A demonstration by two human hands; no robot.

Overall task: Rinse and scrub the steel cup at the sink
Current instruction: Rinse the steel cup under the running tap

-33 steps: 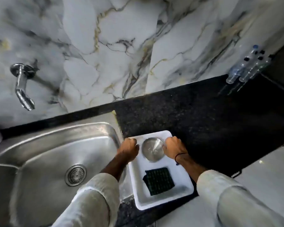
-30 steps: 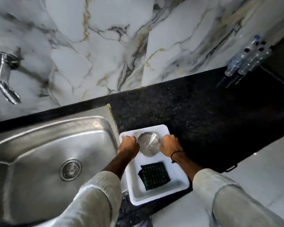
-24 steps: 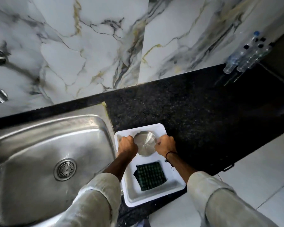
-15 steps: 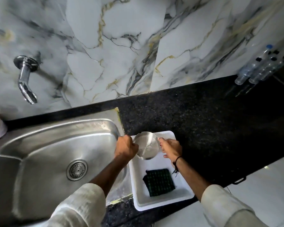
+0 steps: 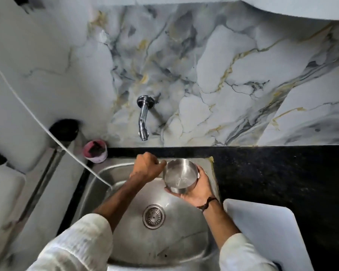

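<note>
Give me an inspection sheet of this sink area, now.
Surface: steel sink, no water seen running; black counter to its right.
Job's things: steel cup held above the sink, below and right of the tap.
Clutter: pink tub at the sink's back left corner; white tray on the counter.
Hands: right hand grips the cup; left hand closed beside its rim.
Cables: white hose into the sink.
Surroundings: marble wall.
</note>
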